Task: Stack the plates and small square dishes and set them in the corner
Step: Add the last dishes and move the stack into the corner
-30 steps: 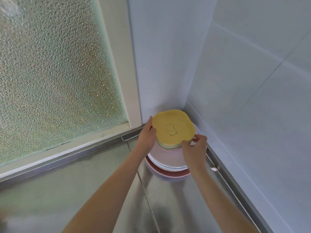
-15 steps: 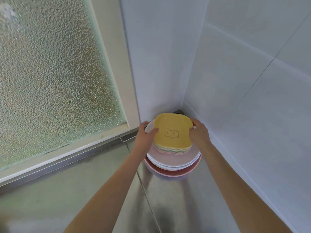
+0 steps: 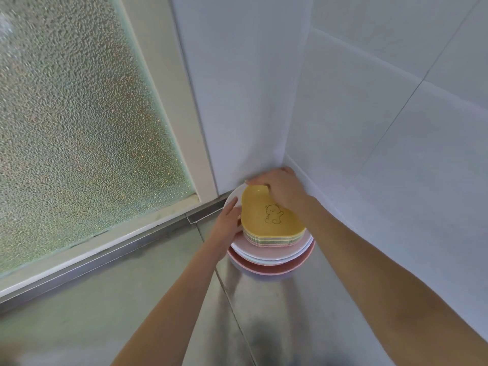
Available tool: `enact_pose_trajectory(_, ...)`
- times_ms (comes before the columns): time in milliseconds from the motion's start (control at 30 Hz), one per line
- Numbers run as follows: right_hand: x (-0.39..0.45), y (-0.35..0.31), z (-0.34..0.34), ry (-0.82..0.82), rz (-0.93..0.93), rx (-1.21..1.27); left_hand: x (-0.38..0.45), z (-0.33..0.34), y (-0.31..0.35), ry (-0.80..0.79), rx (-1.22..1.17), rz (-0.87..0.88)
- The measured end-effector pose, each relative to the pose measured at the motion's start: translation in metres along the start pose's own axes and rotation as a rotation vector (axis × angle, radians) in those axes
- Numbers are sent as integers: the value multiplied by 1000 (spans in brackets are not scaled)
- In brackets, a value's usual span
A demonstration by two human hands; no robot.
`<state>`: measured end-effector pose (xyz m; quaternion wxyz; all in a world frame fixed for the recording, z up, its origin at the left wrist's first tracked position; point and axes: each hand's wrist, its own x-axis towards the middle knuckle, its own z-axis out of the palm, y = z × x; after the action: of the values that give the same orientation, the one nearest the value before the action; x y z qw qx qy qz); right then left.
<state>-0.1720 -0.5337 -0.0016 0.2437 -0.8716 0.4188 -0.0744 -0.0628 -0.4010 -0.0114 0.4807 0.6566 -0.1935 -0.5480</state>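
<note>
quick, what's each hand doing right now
Left hand: open, fingers resting against the side of the square dishes.
Right hand: fingers curled over the far edge of the yellow dish.

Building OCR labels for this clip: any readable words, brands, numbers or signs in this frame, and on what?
None: no word, number, brand or sign is readable.
The top yellow square plastic dish bears only a line drawing of a small bear, without letters.
The round pink and white plates under it, the white wall tiles and the frosted glass window show no print.
</note>
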Motion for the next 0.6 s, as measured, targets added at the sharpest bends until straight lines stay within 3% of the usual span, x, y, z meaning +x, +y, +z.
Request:
enact_pose_trajectory(100, -24, -7, 1, 284, 51, 76, 18, 3, -27, -4, 162, 27)
enact_pose_trajectory(167, -55, -8, 5, 550, 238, 351, 18, 9, -30, -3, 253, 55)
enact_pose_trajectory(200, -71, -8, 11, 606, 345, 502, 10, 14, -25, 3, 249, 79)
enact_pose_trajectory(300, -99, -6, 30, 539, 500, 714, -8, 26, -16, 60, 171, 138)
enact_pose_trajectory(600, -75, 9, 14, 357, 435, 786, -13, 43, -26, 226, 113, 229)
